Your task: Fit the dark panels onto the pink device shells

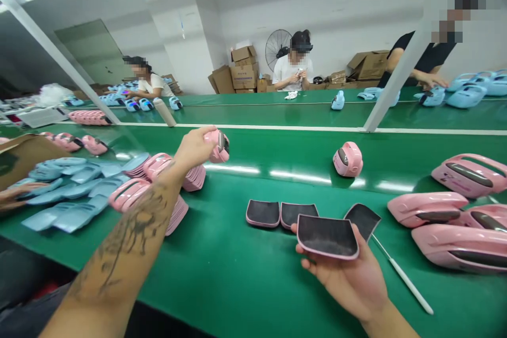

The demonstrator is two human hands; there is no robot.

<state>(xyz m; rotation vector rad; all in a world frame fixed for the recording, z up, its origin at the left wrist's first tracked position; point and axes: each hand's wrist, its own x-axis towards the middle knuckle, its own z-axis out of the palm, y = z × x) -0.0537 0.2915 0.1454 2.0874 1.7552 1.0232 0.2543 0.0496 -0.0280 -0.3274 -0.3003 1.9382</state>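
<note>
My left hand (195,149), arm stretched far forward, grips a pink plastic housing (222,147) with a dark window over the green table. Low on the right, my right hand (352,282) holds a pink-rimmed panel (328,236) with a black inner face turned up. Just behind it lie two similar panels, one farther left (263,213) and one partly covered (297,213). A dark curved panel (363,219) rests beside my right fingers, close to a white-handled tool (412,285) with a thin metal shaft.
Pink housings (455,245) crowd the right side; another (348,159) stands farther back. Stacked pink panels (194,177) and blue panels (85,185) fill the left, where another person's hand (19,195) reaches in. A slanted white post (396,74) rises ahead. Several people work beyond.
</note>
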